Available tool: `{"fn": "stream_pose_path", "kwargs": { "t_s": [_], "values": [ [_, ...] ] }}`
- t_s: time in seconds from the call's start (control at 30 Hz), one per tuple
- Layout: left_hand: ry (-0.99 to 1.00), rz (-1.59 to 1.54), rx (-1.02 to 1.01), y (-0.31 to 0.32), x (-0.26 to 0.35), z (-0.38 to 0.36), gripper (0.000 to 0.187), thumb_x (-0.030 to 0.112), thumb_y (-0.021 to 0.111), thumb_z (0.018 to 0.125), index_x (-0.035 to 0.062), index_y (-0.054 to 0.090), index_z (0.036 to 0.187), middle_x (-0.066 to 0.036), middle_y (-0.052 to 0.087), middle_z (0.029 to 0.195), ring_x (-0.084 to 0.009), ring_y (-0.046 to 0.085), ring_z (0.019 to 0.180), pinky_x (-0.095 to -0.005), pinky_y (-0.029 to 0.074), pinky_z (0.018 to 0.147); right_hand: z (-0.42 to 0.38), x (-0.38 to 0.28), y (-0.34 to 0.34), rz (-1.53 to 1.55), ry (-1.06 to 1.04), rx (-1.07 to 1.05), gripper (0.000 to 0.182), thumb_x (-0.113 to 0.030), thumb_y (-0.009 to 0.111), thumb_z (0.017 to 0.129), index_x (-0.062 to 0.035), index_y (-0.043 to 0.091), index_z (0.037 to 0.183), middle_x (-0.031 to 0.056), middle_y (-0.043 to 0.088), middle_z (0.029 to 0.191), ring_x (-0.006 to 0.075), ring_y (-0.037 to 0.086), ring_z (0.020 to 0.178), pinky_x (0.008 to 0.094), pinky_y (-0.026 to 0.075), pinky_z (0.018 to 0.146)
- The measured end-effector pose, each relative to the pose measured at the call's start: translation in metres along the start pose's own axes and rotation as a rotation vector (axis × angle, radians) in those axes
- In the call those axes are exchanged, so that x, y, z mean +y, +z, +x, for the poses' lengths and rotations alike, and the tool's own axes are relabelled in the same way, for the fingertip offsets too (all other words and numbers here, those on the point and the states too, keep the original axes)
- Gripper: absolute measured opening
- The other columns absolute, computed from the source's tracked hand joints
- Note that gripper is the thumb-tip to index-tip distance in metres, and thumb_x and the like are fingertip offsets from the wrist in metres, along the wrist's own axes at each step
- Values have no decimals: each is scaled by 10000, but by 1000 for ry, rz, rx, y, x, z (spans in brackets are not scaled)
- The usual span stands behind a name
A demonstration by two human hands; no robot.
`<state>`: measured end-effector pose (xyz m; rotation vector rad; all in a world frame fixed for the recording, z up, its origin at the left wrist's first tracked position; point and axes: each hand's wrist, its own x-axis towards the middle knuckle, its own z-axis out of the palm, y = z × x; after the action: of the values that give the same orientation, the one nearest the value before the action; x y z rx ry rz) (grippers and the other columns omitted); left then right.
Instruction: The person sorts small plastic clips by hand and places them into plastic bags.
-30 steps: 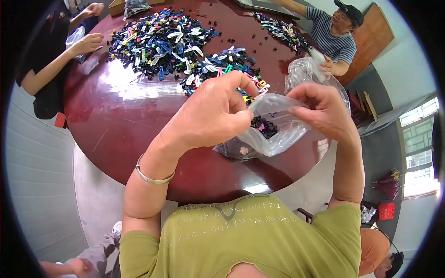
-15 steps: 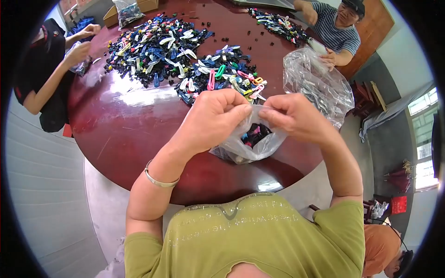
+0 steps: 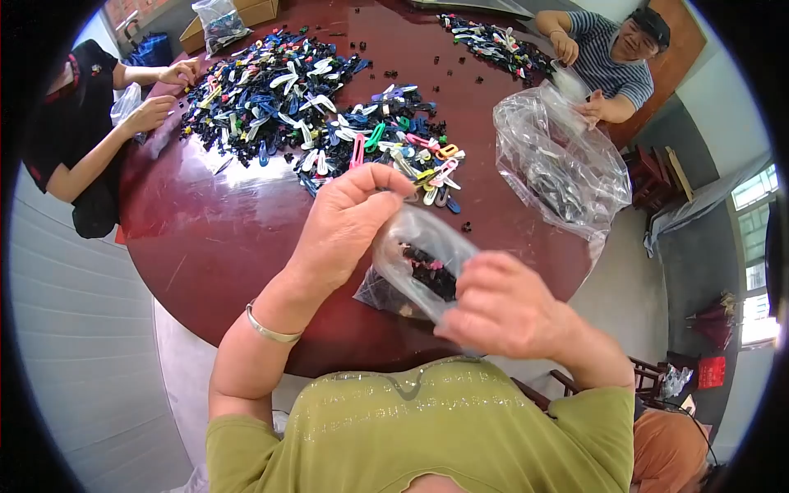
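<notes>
A clear plastic bag (image 3: 394,287) with dark hair clips and a few pink bits inside is held above the table's near edge, its mouth stretched wide. My left hand (image 3: 353,215) pinches the bag's upper left rim between thumb and fingers. On the other side, my right hand (image 3: 503,308) grips the lower right rim, its fingers curled and slightly blurred. Just beyond my left hand lies a pile of hair clips (image 3: 403,135) in black, white, blue, pink and green.
A larger heap of clips (image 3: 263,99) covers the round red table (image 3: 238,287) at the back left. A big clear bag (image 3: 563,164) lies at right beside a co-worker in stripes (image 3: 612,62). Another co-worker's hands (image 3: 152,115) are at the left edge. A third clip pile (image 3: 497,45) sits far right.
My right hand has moved down and right, pulling the bag's mouth wider. My left hand has shifted slightly left. The left co-worker's hands have moved down toward the heap.
</notes>
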<state>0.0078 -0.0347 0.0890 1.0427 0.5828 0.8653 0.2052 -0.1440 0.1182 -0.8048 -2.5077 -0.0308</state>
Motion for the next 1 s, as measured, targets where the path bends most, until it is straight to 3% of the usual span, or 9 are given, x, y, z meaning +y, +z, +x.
{"fn": "stream_pose_path", "kwargs": {
  "t_s": [0.13,0.27,0.37,0.4,0.53,0.63,0.67,0.9,1.0],
  "values": [
    [220,785,-26,-3,10,-7,161,9,543,892,-9,636,1023,64,532,616,10,417,548,-172,321,484,-2,9,-11,191,118,136,174,-155,757,734,-64,644,829,67,605,810,257,613,806,386,502,749],
    [281,825,79,-10,24,-8,128,40,589,884,1,659,984,76,541,572,10,427,521,-197,332,461,9,67,-6,237,569,430,101,-19,630,840,1,657,935,125,637,907,225,627,818,316,508,716],
    [284,902,70,-20,25,-1,127,57,616,881,3,660,986,63,570,603,6,447,534,-196,343,466,16,118,36,158,682,348,167,-55,598,859,18,632,1005,164,627,954,304,629,853,366,505,780],
    [223,815,22,-19,25,-1,183,135,686,839,-21,659,930,-39,632,583,-36,515,498,-241,421,467,16,137,52,37,669,316,189,-62,592,861,17,630,1028,172,625,963,323,626,885,377,497,817],
    [-139,609,-264,-9,18,-4,132,94,665,871,-6,659,957,26,628,662,-9,516,559,-196,411,477,29,185,76,-211,835,100,262,-115,580,865,12,625,1090,232,621,1028,407,603,968,438,477,884],
    [-159,638,-383,1,18,-9,122,112,641,894,-3,654,931,1,631,648,-47,544,485,-211,435,441,37,204,80,-239,983,20,300,-167,569,872,3,631,1111,244,622,1068,408,598,1007,447,470,899],
    [-180,597,-351,-1,21,-10,122,114,638,896,-4,653,928,-4,629,639,-50,543,479,-213,433,432,35,209,87,-253,966,48,223,-192,599,868,-12,658,987,223,625,1005,399,618,963,467,493,832],
    [-190,541,-139,-18,31,3,178,172,614,924,1,656,899,-20,610,602,-48,527,477,-205,404,413,35,215,85,3,1037,204,177,-163,654,806,-40,714,917,182,689,875,346,667,837,418,520,764],
    [-135,578,-115,-20,23,6,175,171,621,918,6,661,878,-26,613,597,-50,526,490,-207,407,432,35,210,84,167,960,340,178,-124,683,799,-19,701,940,127,697,842,203,667,758,325,519,701]
  ]
}}
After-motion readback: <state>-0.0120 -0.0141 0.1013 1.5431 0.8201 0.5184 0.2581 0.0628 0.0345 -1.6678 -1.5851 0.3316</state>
